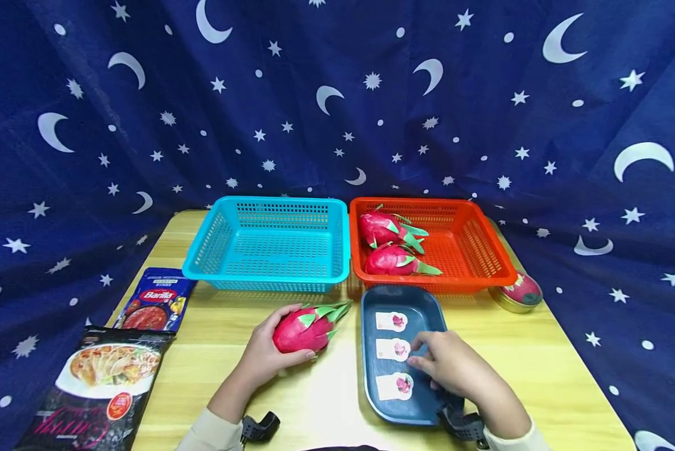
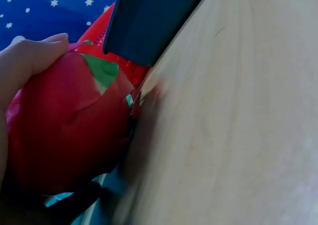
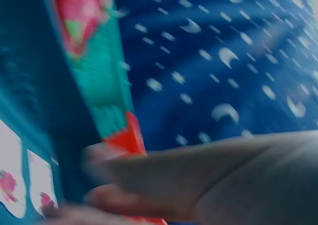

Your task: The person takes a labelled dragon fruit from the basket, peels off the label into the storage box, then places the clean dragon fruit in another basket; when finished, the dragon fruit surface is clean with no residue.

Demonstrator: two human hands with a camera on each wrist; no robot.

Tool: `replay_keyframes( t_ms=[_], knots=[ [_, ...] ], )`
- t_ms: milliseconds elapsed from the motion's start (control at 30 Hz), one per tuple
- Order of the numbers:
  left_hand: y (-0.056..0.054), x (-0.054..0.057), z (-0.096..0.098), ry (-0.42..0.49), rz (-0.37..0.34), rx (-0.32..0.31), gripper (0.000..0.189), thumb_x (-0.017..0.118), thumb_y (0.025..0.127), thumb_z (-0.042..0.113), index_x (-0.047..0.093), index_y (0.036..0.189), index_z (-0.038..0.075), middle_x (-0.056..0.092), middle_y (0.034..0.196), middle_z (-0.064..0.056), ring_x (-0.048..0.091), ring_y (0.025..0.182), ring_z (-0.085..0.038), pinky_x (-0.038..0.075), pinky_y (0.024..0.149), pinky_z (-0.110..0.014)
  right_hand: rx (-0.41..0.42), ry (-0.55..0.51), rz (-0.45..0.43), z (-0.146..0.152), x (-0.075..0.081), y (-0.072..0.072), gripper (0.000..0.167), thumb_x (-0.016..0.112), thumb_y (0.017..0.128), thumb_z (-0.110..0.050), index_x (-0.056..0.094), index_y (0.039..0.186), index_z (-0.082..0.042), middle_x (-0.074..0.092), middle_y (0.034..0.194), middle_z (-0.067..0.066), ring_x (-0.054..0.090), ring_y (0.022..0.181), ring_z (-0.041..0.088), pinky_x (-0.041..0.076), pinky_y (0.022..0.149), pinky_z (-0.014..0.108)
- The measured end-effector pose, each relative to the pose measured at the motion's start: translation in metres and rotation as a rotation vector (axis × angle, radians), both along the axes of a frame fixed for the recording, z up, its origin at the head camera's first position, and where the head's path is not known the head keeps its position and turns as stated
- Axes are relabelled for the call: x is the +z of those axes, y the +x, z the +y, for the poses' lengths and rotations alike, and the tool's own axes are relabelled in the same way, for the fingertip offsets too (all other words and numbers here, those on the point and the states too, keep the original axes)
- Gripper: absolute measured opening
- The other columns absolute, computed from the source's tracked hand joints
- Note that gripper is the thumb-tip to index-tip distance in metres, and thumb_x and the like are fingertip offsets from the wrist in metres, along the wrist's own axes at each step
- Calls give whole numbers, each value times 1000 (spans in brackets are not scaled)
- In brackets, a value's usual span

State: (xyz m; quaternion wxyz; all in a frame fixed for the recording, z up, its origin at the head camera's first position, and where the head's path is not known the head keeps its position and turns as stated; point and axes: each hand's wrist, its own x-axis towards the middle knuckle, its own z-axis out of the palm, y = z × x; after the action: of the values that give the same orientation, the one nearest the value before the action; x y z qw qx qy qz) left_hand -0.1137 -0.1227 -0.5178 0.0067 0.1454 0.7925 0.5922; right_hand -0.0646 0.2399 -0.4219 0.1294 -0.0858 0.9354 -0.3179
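Note:
My left hand (image 1: 266, 351) grips a pink dragon fruit (image 1: 301, 332) with green leaf tips, low over the table between the blue basket and the tray. In the left wrist view the dragon fruit (image 2: 74, 120) fills the palm, and a finger lies along its top. My right hand (image 1: 447, 360) reaches over a dark blue tray (image 1: 422, 410), its thumb and forefinger bent with a gap between them, right at the edge of the middle paper label (image 1: 392, 349). Two more labels with dragon fruit pictures lie in the tray, an upper label (image 1: 390, 321) and a lower label (image 1: 395, 386).
A turquoise basket (image 1: 266, 279) stands at the back left. Beside it, a red basket (image 1: 455, 280) holds two dragon fruits (image 1: 390, 260). A round tin (image 1: 522, 293) sits at the right edge. A Barilla pouch (image 1: 155, 299) and a black food packet (image 1: 97, 388) lie on the left.

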Motion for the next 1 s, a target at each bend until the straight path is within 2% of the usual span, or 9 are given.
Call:
replay_keyframes(
  t_ms=[133, 233, 300, 400, 567, 700, 767, 867, 1000],
  knots=[
    [1, 6, 0, -43, -17, -13, 93, 103, 70, 25, 56, 149, 17, 63, 136, -1, 65, 113, -27, 59, 86, -35, -204, -180, 118, 25, 4, -5, 18, 78, 98, -20, 72, 105, -4, 69, 73, 1, 65, 56, 19, 53, 50, 30],
    [2, 15, -3, -132, 3, -25, 91, 103, 69, 28, 57, 147, 17, 66, 131, 1, 67, 109, -23, 60, 84, -35, -397, -339, 208, 48, -3, -16, 27, 74, 102, -20, 67, 113, 4, 70, 84, 6, 67, 64, 16, 57, 55, 30],
    [2, 23, -7, -182, 33, -21, 88, 103, 67, 31, 61, 144, 17, 68, 126, 4, 68, 105, -20, 60, 83, -35, -491, -507, 220, 62, -11, -27, 36, 70, 104, -17, 57, 123, 10, 69, 91, 8, 68, 69, 14, 60, 60, 29],
    [0, 37, -20, -192, 79, -17, 82, 104, 66, 33, 66, 137, 17, 71, 121, 2, 69, 100, -20, 61, 81, -36, -595, -882, 159, 75, -24, -45, 36, 65, 106, -12, 44, 126, 8, 68, 97, 7, 72, 76, 13, 63, 71, 30],
    [-12, 70, -51, -114, 179, -89, 76, 102, 68, 24, 67, 136, 17, 72, 119, -5, 69, 99, -25, 61, 81, -36, -622, -1455, 44, 79, -42, -61, 10, 62, 106, -5, 55, 102, 1, 72, 90, 14, 75, 84, 24, 62, 84, 38],
    [-30, 99, -57, -8, 254, -122, 78, 99, 69, 6, 65, 139, 11, 70, 126, -9, 67, 107, -26, 58, 86, -32, -558, -1734, 25, 79, -49, -66, 19, 57, 107, 2, 62, 89, 2, 73, 91, 20, 75, 89, 29, 59, 92, 40],
    [-40, 115, -45, 49, 274, -118, 79, 97, 69, 1, 64, 140, 9, 70, 128, -10, 66, 111, -26, 57, 90, -31, -525, -1807, 27, 78, -51, -67, 18, 54, 106, 6, 62, 90, 3, 73, 92, 22, 75, 91, 31, 58, 94, 40],
    [-60, 137, -7, 84, 301, -118, 80, 100, 69, 5, 63, 140, 13, 70, 129, -5, 66, 113, -24, 57, 92, -34, -505, -1867, 43, 78, -55, -69, 16, 53, 105, 9, 61, 92, 4, 72, 93, 23, 75, 92, 33, 57, 96, 40],
    [-97, 158, 68, -21, 344, -128, 80, 103, 68, 26, 65, 138, 19, 71, 125, 4, 66, 107, -19, 58, 87, -36, -452, -1932, 55, 76, -63, -69, 16, 50, 106, 9, 61, 95, 5, 71, 95, 25, 75, 93, 34, 56, 97, 41]
  ],
)
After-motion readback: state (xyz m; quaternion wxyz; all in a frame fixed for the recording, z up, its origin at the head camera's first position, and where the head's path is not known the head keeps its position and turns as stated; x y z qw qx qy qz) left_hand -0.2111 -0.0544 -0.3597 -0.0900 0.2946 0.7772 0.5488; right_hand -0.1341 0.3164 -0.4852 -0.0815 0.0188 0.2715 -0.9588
